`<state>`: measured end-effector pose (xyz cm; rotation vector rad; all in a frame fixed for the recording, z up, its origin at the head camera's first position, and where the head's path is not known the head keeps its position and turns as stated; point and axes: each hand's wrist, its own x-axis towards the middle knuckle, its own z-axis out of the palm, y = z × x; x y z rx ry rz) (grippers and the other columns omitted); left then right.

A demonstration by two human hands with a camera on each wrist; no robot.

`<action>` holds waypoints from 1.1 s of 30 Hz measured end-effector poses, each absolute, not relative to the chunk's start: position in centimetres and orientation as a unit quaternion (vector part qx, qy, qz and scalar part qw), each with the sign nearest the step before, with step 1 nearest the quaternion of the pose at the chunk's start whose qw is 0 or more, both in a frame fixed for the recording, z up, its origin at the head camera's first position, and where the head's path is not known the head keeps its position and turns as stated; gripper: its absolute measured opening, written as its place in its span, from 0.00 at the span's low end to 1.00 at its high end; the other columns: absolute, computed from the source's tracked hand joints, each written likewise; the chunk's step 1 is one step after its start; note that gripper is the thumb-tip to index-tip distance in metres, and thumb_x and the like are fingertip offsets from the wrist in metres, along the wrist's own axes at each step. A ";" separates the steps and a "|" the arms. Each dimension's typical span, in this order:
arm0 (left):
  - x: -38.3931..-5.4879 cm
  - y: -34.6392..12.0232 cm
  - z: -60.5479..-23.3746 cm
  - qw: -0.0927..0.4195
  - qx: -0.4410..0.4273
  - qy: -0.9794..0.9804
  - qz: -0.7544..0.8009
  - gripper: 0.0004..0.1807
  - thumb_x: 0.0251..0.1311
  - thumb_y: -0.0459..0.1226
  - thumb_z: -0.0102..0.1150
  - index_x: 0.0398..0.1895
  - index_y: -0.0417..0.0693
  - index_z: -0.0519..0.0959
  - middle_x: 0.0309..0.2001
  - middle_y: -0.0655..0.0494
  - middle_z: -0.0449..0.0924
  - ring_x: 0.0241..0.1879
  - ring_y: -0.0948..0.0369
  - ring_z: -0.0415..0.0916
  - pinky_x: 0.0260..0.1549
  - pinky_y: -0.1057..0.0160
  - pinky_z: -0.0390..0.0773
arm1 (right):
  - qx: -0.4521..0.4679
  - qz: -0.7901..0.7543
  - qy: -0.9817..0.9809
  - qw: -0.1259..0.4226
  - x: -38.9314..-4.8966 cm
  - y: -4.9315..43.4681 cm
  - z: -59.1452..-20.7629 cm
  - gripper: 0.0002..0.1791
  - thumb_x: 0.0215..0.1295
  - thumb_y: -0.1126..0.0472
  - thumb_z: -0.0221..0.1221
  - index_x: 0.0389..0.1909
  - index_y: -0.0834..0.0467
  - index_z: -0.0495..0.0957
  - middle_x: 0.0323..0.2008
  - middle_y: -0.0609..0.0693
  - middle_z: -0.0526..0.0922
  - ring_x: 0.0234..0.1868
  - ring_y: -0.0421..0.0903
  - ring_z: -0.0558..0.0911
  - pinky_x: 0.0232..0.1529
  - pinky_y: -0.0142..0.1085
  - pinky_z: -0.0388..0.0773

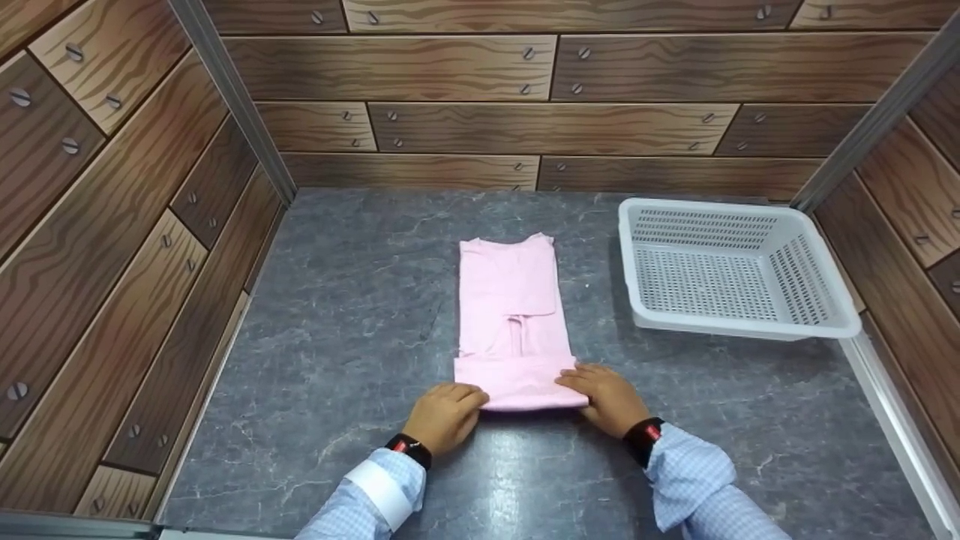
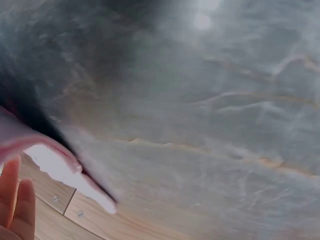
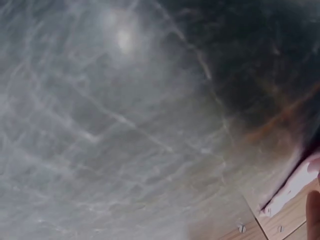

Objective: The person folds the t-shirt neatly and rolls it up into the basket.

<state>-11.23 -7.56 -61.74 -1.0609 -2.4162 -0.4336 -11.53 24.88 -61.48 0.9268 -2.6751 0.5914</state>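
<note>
A pink shirt (image 1: 510,300) lies folded into a long narrow strip, its collar end away from me. The end nearest me is turned up into a flat band. At the band's left corner my left hand (image 1: 444,416) pinches the cloth edge. My right hand (image 1: 609,397) grips the opposite corner, fingers on top and the thumb hidden. In the left wrist view, fingers (image 2: 22,210) show beside the pink cloth (image 2: 45,145) at the lower left. The right wrist view catches only the cloth's edge (image 3: 295,185) and a bit of finger (image 3: 313,215).
A white perforated plastic basket (image 1: 712,328) stands at the right on the dark marbled tabletop (image 1: 345,300). Wood-patterned panels (image 1: 450,67) wall in the back and both sides, with grey metal strips (image 1: 240,97) at the corners.
</note>
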 end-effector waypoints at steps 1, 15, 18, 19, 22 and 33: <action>-11.2 -7.7 -61.9 0.221 -0.389 -0.881 -0.155 0.14 0.50 0.38 0.67 0.43 0.56 0.83 0.43 0.59 0.85 0.44 0.60 0.83 0.48 0.60 0.80 | 0.320 0.210 -0.915 0.125 -11.5 25.0 -61.3 0.27 0.42 0.69 0.68 0.50 0.56 0.84 0.49 0.52 0.87 0.54 0.57 0.83 0.56 0.52 0.76; -13.5 -8.7 -63.4 0.164 -0.390 -0.850 -0.314 0.16 0.43 0.28 0.69 0.40 0.45 0.84 0.45 0.49 0.86 0.53 0.47 0.81 0.59 0.49 0.74 | 0.309 0.317 -0.883 0.152 -10.7 25.2 -60.0 0.20 0.43 0.71 0.69 0.42 0.54 0.86 0.39 0.46 0.89 0.43 0.48 0.87 0.46 0.44 0.81; -13.4 -8.4 -62.6 0.152 -0.375 -0.843 -0.354 0.13 0.47 0.26 0.66 0.39 0.43 0.84 0.42 0.50 0.87 0.52 0.48 0.82 0.58 0.51 0.75 | 0.269 0.365 -0.882 0.132 -10.4 25.4 -59.8 0.19 0.46 0.74 0.67 0.40 0.55 0.86 0.39 0.49 0.89 0.42 0.45 0.87 0.46 0.42 0.82; -13.3 -8.3 -62.3 0.140 -0.359 -0.847 -0.367 0.13 0.49 0.26 0.65 0.40 0.42 0.84 0.42 0.50 0.87 0.51 0.49 0.82 0.57 0.51 0.76 | 0.252 0.384 -0.880 0.122 -10.3 25.4 -59.8 0.17 0.48 0.74 0.66 0.40 0.57 0.86 0.39 0.50 0.89 0.42 0.43 0.86 0.46 0.40 0.82; -12.9 -7.8 -61.6 0.086 -0.287 -0.864 -0.404 0.12 0.55 0.26 0.61 0.43 0.42 0.84 0.42 0.49 0.87 0.49 0.51 0.83 0.53 0.54 0.79 | 0.192 0.430 -0.877 0.094 -10.2 25.3 -59.6 0.11 0.55 0.71 0.66 0.39 0.59 0.87 0.37 0.52 0.89 0.42 0.36 0.85 0.46 0.35 0.82; -13.7 -6.1 -61.4 0.026 -0.183 -0.858 -0.479 0.13 0.70 0.34 0.51 0.51 0.38 0.78 0.49 0.42 0.84 0.52 0.49 0.81 0.53 0.49 0.77 | 0.029 0.538 -0.842 0.030 -11.6 23.5 -59.8 0.13 0.70 0.65 0.55 0.51 0.67 0.80 0.44 0.59 0.86 0.40 0.34 0.79 0.47 0.29 0.76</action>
